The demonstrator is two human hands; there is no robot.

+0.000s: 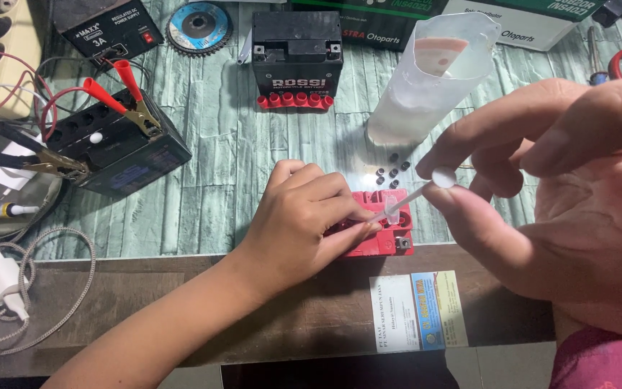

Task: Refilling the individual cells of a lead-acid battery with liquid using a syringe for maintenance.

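Head view: white dropper [415, 193] between right-hand fingers [469, 144], tip over red battery [386, 234].

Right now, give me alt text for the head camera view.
A left hand steadies a small red battery on a green table while the right hand holds a thin white dropper over it. A clear plastic jug stands behind.

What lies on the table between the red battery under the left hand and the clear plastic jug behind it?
In the head view, small black caps lie loose between the red battery and the clear plastic jug.
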